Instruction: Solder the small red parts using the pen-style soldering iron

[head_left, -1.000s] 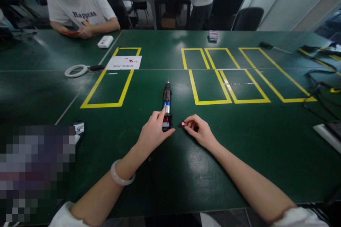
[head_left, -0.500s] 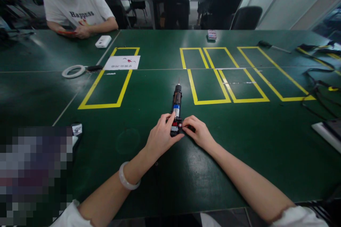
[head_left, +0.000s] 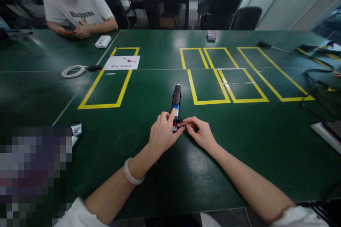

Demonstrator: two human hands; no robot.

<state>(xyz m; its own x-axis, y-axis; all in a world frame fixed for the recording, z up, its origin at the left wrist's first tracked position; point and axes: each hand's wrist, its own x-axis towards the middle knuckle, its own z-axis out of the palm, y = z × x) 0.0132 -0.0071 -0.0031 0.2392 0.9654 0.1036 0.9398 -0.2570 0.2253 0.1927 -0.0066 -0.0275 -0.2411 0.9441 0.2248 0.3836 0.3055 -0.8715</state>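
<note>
A slim electric screwdriver [head_left: 177, 95] with its inner parts exposed lies on the green table, thin bit pointing away from me. Its front is black and brown, the middle blue and silver, and red and white parts show at the near end. My left hand [head_left: 162, 131] is closed around that near end, index finger along the silver section and thumb at the bottom. At the tool's right side, my right hand [head_left: 201, 133] pinches a small orange piece [head_left: 182, 125], perhaps a wire or connector. The fingertips hide most of it.
Yellow tape rectangles [head_left: 210, 103] mark the table. Farther off lie a printed sheet [head_left: 122, 62], a white tape roll [head_left: 73, 71], a white box [head_left: 103, 41] and a long screwdriver [head_left: 274, 47]. Black cables [head_left: 317, 81] lie at right. A person in a white shirt [head_left: 82, 10] sits at far left.
My right hand has drawn back slightly, and orange now shows at its fingertips. My left fingers have shifted a little on the tool. A standing person in the background has moved left.
</note>
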